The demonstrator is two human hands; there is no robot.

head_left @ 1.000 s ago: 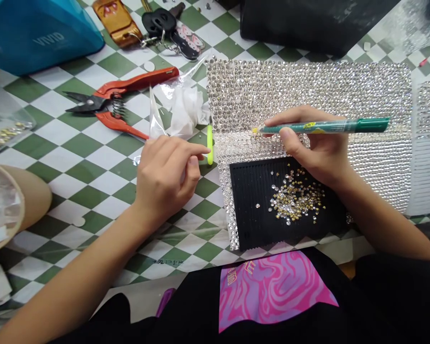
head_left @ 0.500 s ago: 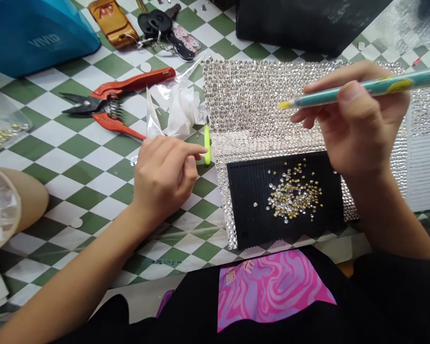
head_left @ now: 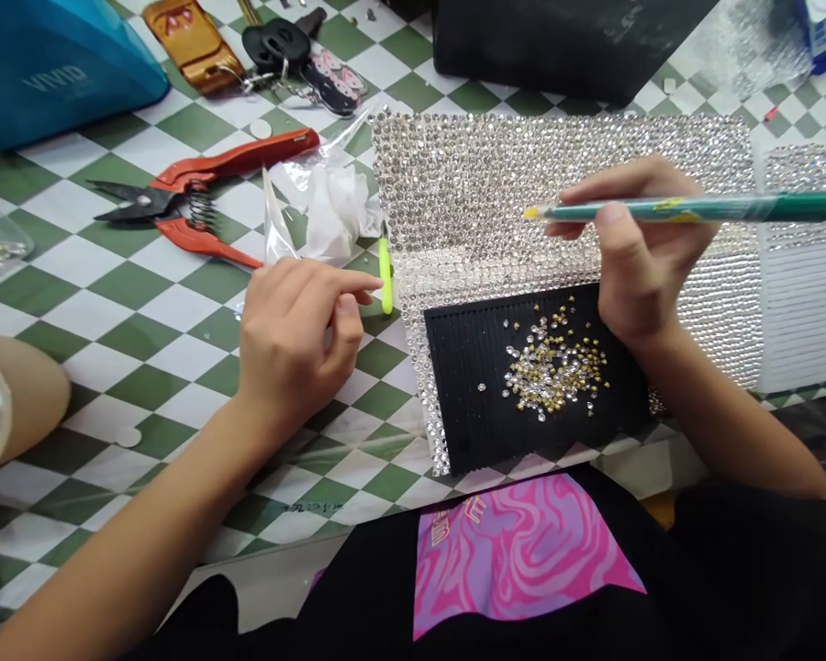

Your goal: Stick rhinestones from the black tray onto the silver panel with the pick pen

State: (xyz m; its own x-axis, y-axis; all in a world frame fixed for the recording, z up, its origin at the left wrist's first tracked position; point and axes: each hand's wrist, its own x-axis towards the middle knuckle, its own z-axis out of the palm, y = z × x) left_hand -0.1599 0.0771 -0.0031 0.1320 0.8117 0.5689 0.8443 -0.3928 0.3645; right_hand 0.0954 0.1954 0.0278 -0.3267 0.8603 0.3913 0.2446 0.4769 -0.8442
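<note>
My right hand (head_left: 637, 243) grips a green pen (head_left: 702, 209), held almost level, its yellow tip pointing left above a sheet of silver rhinestones (head_left: 468, 174). Below that hand, a black ribbed tray (head_left: 461, 395) lies over the sheet's near part. Loose gold-backed rhinestones (head_left: 554, 367) are scattered in the tray. My left hand (head_left: 299, 335) rests on the checkered table, index finger stretched out and the other fingers loosely bent, partly hidden. Its index fingertip is close to a lime-green stick tool (head_left: 385, 285); I cannot tell whether they touch.
Red-handled pliers (head_left: 193, 197) and a crumpled clear bag (head_left: 337, 216) lie beyond my left hand. Keys (head_left: 279, 46), a blue box (head_left: 61, 78) and a black box (head_left: 543, 46) stand farther back. A beige bin (head_left: 38, 399) is at the left; a white ribbed sheet (head_left: 805, 321) lies right.
My right hand has moved left and slightly down, and the pen has turned nearly level. My left hand keeps its place by the lime-green stick. The whole view has shifted slightly.
</note>
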